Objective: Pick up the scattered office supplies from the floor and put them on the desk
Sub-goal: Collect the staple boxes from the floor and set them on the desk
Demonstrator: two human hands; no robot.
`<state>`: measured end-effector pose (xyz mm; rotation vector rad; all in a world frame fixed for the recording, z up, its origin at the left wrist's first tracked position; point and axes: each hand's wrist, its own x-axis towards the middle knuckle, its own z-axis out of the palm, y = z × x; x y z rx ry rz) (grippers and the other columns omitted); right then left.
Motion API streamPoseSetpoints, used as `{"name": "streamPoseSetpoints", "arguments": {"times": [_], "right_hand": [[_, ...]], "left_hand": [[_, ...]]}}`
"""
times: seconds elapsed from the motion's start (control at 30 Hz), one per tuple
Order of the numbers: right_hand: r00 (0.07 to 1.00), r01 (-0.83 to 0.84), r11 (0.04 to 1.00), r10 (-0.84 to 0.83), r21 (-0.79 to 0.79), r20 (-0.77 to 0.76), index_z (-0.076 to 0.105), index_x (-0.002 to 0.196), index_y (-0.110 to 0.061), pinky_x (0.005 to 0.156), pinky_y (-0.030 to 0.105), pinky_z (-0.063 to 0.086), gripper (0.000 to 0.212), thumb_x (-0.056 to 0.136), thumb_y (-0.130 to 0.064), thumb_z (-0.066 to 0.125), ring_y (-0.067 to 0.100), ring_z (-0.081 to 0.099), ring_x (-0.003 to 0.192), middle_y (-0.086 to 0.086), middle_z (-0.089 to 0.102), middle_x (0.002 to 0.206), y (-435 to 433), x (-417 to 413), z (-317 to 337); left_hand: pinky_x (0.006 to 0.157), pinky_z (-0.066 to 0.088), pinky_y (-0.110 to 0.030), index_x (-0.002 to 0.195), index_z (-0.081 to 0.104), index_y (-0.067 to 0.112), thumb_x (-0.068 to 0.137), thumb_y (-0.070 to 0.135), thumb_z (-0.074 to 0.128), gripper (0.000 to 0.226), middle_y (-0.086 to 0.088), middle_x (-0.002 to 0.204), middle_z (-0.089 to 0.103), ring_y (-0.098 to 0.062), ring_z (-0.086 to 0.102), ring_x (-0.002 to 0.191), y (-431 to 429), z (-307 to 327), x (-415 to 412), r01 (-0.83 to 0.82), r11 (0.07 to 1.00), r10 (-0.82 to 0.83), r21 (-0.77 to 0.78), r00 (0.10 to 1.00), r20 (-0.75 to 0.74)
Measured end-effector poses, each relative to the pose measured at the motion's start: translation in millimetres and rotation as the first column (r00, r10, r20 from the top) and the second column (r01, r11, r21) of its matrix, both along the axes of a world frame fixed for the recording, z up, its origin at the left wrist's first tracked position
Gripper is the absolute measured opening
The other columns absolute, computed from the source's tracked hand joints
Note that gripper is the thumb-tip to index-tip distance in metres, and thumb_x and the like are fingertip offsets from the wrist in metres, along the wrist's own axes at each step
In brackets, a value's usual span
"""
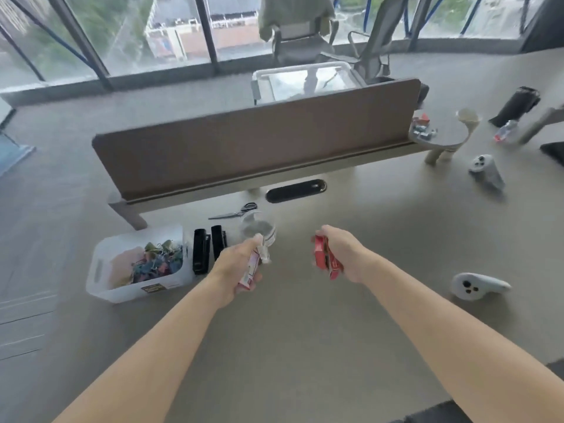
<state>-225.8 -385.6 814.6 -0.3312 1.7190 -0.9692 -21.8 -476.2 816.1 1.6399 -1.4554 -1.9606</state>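
Gripped in curled left hand [236,265]: pink-white cardboard packet [249,270]; in right hand [343,254]: red cardboard boxes [324,258], above the smooth grey desk [305,315].

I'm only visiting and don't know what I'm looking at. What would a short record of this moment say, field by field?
Place: grey desk with a brown divider along its back
Left hand: holds a pink-and-white box
Right hand: holds red boxes
Desk, left side: white bin of binder clips, two black staplers, scissors
Desk, right side: two grey controllers
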Motion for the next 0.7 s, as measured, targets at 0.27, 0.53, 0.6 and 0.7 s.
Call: {"name": "streamPoseSetpoints", "arguments": {"times": [0.27, 0.53, 0.6, 0.7], "right_hand": [[0.843, -0.173, 0.963, 0.253, 0.206, -0.474, 0.046, 0.125, -0.019, 0.048, 0.026, 0.043, 0.044, 0.091, -0.046, 0.054, 0.024, 0.061, 0.078, 0.003, 0.061, 0.105, -103, -32, -74], [0.099, -0.543, 0.625, 0.711, 0.560, -0.696, 0.048, 0.125, -0.019, 0.082, 0.036, 0.047, 0.049, 0.081, -0.029, 0.068, 0.025, 0.056, 0.110, 0.001, 0.060, 0.115, -175, -52, -110], [-0.042, -0.590, 0.543, 0.719, 0.597, -0.694, 0.056, 0.121, -0.020, 0.081, 0.037, 0.047, 0.042, 0.081, -0.026, 0.068, 0.024, 0.051, 0.112, 0.002, 0.055, 0.109, -193, -57, -111], [-0.194, -0.610, 0.462, 0.701, 0.644, -0.686, 0.061, 0.116, -0.020, 0.069, 0.035, 0.042, 0.029, 0.086, -0.018, 0.060, 0.025, 0.051, 0.105, 0.002, 0.048, 0.098, -216, -60, -116]], "left_hand": [[0.048, 0.037, -0.025, 0.092, 0.063, 0.010, 0.087, 0.046, 0.069, 0.037, -0.009, 0.077, 0.049, -0.019, 0.048, 0.049, -76, -42, -22, 0.030, 0.997, -0.030, 0.068, 1.000, -0.006], [0.049, 0.039, -0.028, 0.090, 0.066, 0.009, 0.089, 0.040, 0.068, 0.032, -0.002, 0.071, 0.051, -0.018, 0.050, 0.050, -90, -80, -22, 0.030, 0.993, -0.026, 0.110, 0.999, -0.042], [0.050, 0.039, -0.028, 0.092, 0.068, 0.010, 0.089, 0.039, 0.069, 0.029, -0.002, 0.072, 0.051, -0.017, 0.051, 0.051, -92, -84, -25, 0.012, 0.992, -0.007, 0.123, 0.999, -0.046], [0.051, 0.036, -0.029, 0.089, 0.069, 0.012, 0.089, 0.033, 0.068, 0.021, -0.004, 0.072, 0.048, -0.017, 0.049, 0.050, -90, -86, -30, 0.011, 0.992, -0.002, 0.123, 0.998, -0.069]]}}
